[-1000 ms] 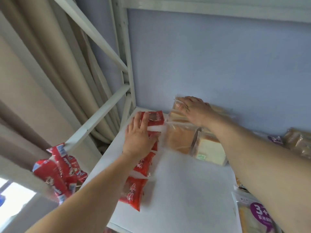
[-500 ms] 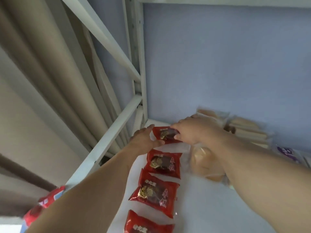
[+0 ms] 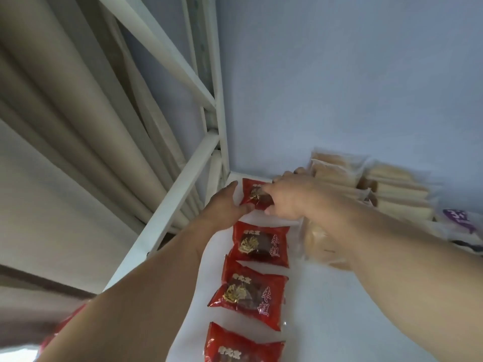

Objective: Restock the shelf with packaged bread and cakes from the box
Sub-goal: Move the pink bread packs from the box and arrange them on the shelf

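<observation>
A row of red cake packets runs along the left side of the white shelf (image 3: 326, 309). The farthest red packet (image 3: 252, 193) lies in the back left corner, and both hands are on it. My left hand (image 3: 224, 207) touches its left edge with straight fingers and the thumb under its near edge. My right hand (image 3: 286, 198) pinches its right side. Three more red packets lie nearer: one (image 3: 261, 244), another (image 3: 251, 295), and the nearest (image 3: 243, 346). Clear bags of sliced bread (image 3: 337, 171) are stacked against the back wall.
White frame bars (image 3: 177, 202) close the shelf's left side, with beige curtains (image 3: 65, 126) beyond. A pale bread bag (image 3: 316, 239) lies under my right forearm. A purple-and-white packet (image 3: 457, 220) sits at the right. Red packets (image 3: 65, 325) show at lower left.
One second ago my right hand lay on the bread bags and my left hand was flat on the red packets. Both hands have since reached the farthest red packet; the view has tilted up.
</observation>
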